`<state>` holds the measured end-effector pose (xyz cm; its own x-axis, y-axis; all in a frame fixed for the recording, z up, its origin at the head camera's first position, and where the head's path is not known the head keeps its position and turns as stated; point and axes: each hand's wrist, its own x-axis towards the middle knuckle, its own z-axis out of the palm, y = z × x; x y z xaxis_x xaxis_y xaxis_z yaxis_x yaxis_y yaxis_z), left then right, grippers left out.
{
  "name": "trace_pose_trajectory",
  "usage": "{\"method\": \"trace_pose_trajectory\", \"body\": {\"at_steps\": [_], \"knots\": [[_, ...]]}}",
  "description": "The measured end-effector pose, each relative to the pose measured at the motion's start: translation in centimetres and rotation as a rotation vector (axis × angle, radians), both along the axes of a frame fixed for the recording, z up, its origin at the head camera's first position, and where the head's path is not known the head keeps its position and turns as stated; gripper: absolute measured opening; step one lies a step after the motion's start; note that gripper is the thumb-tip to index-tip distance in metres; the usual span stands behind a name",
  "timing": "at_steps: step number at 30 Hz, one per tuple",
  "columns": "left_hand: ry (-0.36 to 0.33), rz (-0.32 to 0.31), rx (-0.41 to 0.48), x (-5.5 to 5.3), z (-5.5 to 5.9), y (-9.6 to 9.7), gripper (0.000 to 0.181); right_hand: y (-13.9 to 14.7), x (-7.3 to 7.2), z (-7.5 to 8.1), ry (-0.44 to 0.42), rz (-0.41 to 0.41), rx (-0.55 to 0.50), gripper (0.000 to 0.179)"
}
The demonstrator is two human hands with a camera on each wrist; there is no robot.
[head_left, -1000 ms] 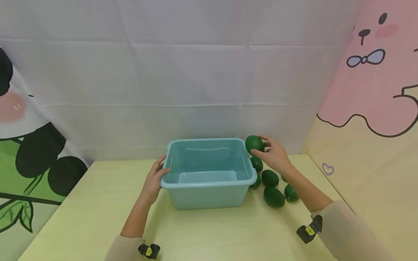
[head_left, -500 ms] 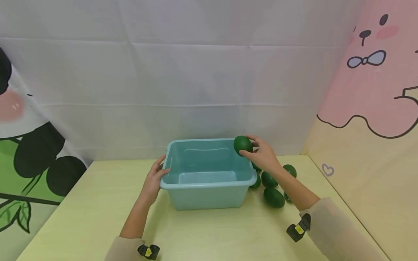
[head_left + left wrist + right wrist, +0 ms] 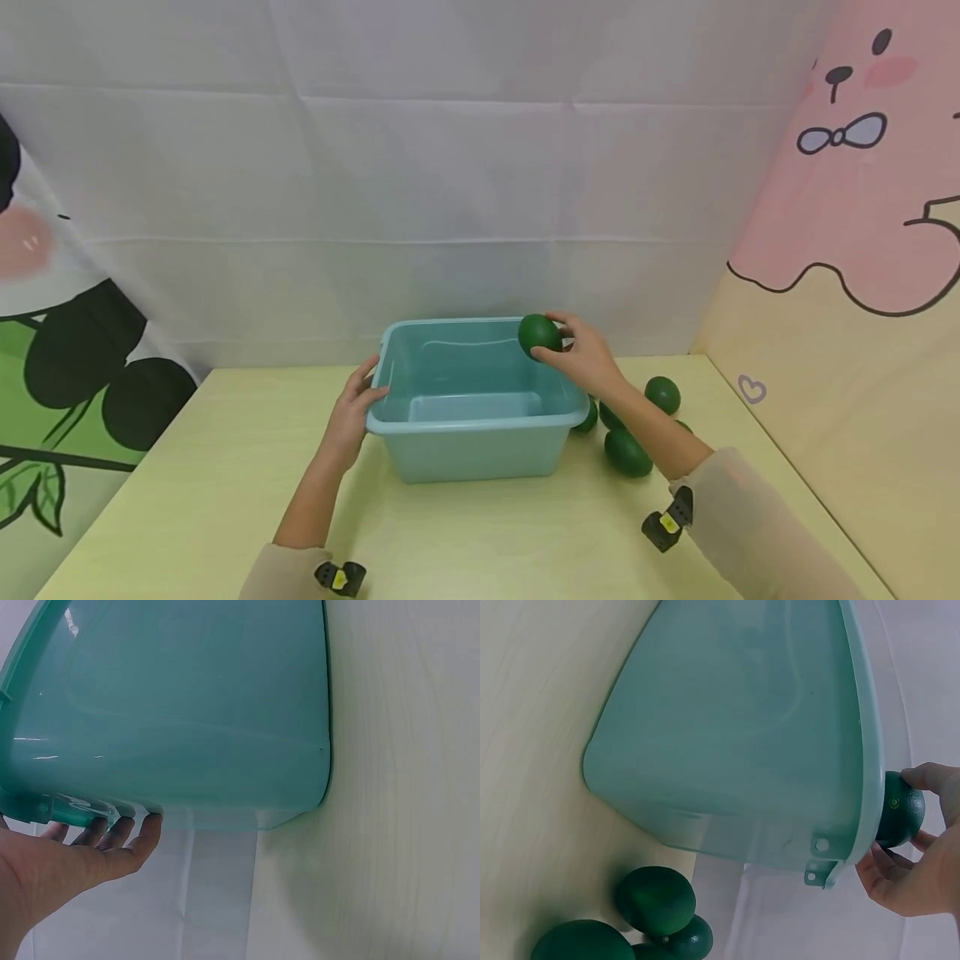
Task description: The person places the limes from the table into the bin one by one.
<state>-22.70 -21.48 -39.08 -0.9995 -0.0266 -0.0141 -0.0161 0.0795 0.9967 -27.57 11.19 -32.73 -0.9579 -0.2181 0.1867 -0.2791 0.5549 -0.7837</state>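
Note:
A light teal plastic basin (image 3: 480, 450) stands upright on the table, its inside bare where visible. My left hand (image 3: 351, 417) grips its left rim, the thumb over the edge and the fingers (image 3: 144, 838) against the outside wall. At the basin's back right, my right hand (image 3: 585, 354) holds a dark green avocado (image 3: 539, 336) between thumb and fingers, above the opening. The right wrist view shows this avocado (image 3: 900, 810) partly hidden by the rim. Beside the basin's right wall lie several more avocados (image 3: 628, 454), some covered by my right forearm.
The pale yellow table (image 3: 480, 542) runs back to a white cloth wall (image 3: 450, 183). A panel with a pink bear print (image 3: 847, 200) rises along the right side, and a printed cloth (image 3: 67, 375) hangs at the left.
My right hand has carried the avocado leftward, from beside the basin's right rim to above its opening. The left hand keeps its place on the rim.

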Motion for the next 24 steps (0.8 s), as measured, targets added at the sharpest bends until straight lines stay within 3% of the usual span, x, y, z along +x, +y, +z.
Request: {"method": "trace_pose_trajectory", "body": {"at_steps": [10, 24], "knots": [[-0.005, 0.004, 0.01, 0.0, 0.0, 0.1, 0.06, -1.2, 0.1, -0.1, -0.006, 0.011, 0.012, 0.065], [-0.004, -0.001, 0.016, 0.0, 0.0, 0.0, 0.06, -3.8, -0.4, -1.7, 0.0, 0.036, 0.035, 0.065]]}}
